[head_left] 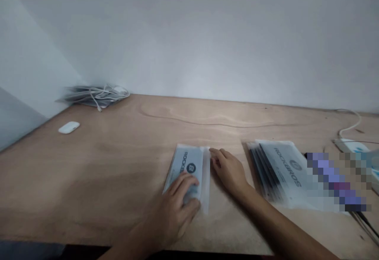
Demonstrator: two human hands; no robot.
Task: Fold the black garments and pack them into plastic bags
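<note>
A clear plastic bag (192, 157) with a ROCKBROS print lies flat on the wooden table (118, 149), its transparent flap along the right side. My left hand (180, 201) rests on the bag's lower part, fingers apart and slightly bent, pressing on it without gripping. At the flap's upper right edge is my right hand (229, 169), its fingers loosely spread and the fingertips touching or very near the edge. To the right lies a fanned stack of similar ROCKBROS bags (284, 169).
A bundle of grey bags with a white cable (103, 94) sits at the back left corner, and a white case (69, 127) lies before it. At the right are a pixelated object (337, 181), a power strip (353, 145) and cords. A wall stands behind the table.
</note>
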